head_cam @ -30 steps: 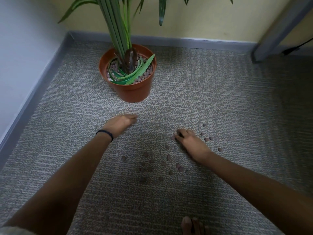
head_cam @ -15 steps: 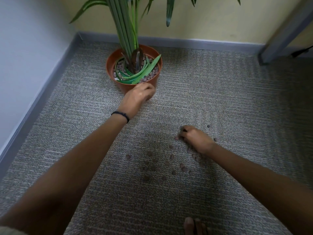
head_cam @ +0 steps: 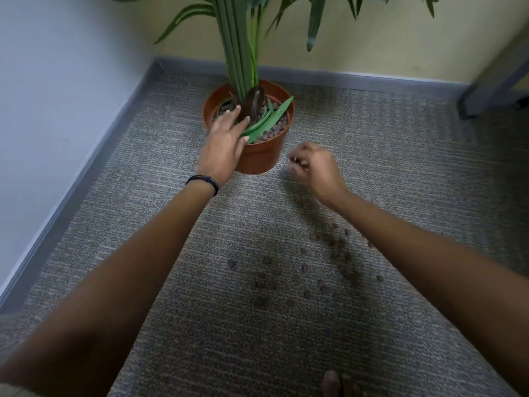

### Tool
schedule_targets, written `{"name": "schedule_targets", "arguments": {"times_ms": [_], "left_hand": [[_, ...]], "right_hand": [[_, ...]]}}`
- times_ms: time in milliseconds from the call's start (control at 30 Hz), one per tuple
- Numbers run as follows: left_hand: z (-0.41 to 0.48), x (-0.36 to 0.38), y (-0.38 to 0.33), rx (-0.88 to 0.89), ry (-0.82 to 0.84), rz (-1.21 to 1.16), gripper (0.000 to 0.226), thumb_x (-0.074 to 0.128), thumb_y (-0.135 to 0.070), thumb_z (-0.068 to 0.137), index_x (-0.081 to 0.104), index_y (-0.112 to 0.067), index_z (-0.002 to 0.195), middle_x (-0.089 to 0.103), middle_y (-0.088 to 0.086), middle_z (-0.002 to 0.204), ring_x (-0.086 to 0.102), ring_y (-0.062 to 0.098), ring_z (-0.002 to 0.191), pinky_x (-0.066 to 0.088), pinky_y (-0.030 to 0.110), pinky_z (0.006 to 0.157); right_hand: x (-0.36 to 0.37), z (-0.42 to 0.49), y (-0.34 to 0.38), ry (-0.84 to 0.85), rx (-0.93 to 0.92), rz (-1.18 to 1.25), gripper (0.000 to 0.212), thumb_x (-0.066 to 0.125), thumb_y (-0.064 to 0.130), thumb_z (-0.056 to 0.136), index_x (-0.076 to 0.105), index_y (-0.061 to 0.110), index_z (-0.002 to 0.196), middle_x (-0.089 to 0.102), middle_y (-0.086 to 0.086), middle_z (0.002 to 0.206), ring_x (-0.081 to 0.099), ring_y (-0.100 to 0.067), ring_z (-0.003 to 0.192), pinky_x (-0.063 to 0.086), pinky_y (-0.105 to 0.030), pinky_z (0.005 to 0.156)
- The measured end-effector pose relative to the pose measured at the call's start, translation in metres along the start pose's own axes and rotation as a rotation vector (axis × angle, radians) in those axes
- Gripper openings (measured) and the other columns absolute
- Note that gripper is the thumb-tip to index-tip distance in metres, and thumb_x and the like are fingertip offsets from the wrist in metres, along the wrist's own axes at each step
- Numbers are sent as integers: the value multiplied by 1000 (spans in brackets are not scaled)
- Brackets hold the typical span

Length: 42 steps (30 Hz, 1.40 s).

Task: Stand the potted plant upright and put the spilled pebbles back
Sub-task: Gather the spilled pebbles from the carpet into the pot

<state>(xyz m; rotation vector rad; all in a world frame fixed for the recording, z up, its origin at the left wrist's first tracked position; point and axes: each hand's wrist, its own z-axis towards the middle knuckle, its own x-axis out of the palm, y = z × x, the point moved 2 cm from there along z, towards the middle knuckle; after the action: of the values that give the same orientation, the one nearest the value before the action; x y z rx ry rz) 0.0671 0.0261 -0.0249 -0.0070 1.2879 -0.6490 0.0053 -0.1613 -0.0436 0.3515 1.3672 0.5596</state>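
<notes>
The orange pot [head_cam: 262, 157] stands upright on the carpet near the corner, with tall green stalks [head_cam: 239, 53] rising from it and brown pebbles in its top. My left hand [head_cam: 226, 141] lies flat over the pot's near left rim, fingers spread above the pebbles. My right hand [head_cam: 313, 166] hovers just right of the pot, raised off the carpet, fingers curled and blurred; small pebbles show between the fingertips. Several spilled pebbles [head_cam: 323, 287] lie scattered on the carpet below my right forearm.
Grey carpet [head_cam: 400, 173] covers the floor. A white wall [head_cam: 57, 96] with a grey baseboard runs along the left, a yellow wall behind. A grey post foot [head_cam: 486, 96] stands at the back right. My toes [head_cam: 335, 383] show at the bottom edge.
My left hand rose from the carpet to the pot and now spreads over its rim. My right hand closed on pebbles on the carpet and lifted toward the pot.
</notes>
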Motion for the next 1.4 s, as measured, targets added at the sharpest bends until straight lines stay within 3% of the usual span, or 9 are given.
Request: {"name": "schedule_targets", "arguments": {"times_ms": [200,400,600,767,900,1033,1167,1300,1400], "left_hand": [[-49,7,12,461,147,201,41,54,-9,91,49,-7,132,39,19,145,40,36,132,34,45,109],[-96,30,14,573,467,158,37,48,-15,95,46,-8,131,44,15,142,45,31,128,43,46,102],[-145,60,0,938,840,177,50,47,-39,94,42,-16,138,34,10,150,29,31,138,29,43,112],[-177,82,-13,1093,998,187,72,47,-52,90,16,-24,149,8,2,159,6,33,145,11,48,117],[-178,88,-14,1101,982,206,67,44,-52,92,17,-27,148,3,4,159,2,30,146,4,46,117],[-179,89,-13,1072,904,185,47,37,-29,100,26,-25,146,16,5,158,13,29,145,19,46,117],[-175,85,-13,1052,941,201,52,33,-3,99,23,-21,147,11,2,159,9,25,146,31,40,112],[-165,77,-6,974,977,204,62,36,7,95,20,-20,148,7,-4,159,6,16,146,42,32,96],[-162,73,-12,946,989,195,54,35,2,97,26,-16,146,13,-3,158,12,16,145,42,34,99]], "right_hand": [[-13,57,41,-101,-5,45,26,62,7,85,68,6,111,62,-15,119,60,-27,108,47,-38,99],[5,73,51,86,-46,-151,28,58,9,89,64,8,116,53,-13,132,52,-29,120,43,-40,103],[8,73,48,154,-61,-228,26,52,7,91,66,6,113,59,-15,127,55,-31,116,45,-42,100],[4,52,42,63,-155,-198,30,48,4,93,64,10,118,47,-11,143,45,-29,130,41,-44,107],[14,-1,25,-71,-111,-122,40,52,2,89,56,13,127,42,-16,144,39,-31,133,36,-41,108],[42,-63,-8,251,-43,-241,44,46,18,95,41,17,139,27,-19,152,30,-35,138,31,-50,113],[56,-113,-40,540,39,-365,55,41,43,95,24,27,145,3,-14,158,7,-36,146,15,-56,117],[61,-150,-50,626,95,-346,63,41,50,93,17,27,147,-1,-13,159,4,-34,146,18,-53,117],[63,-167,-49,654,-9,-303,63,42,48,93,20,22,147,3,-12,158,6,-32,146,24,-48,117]]}}
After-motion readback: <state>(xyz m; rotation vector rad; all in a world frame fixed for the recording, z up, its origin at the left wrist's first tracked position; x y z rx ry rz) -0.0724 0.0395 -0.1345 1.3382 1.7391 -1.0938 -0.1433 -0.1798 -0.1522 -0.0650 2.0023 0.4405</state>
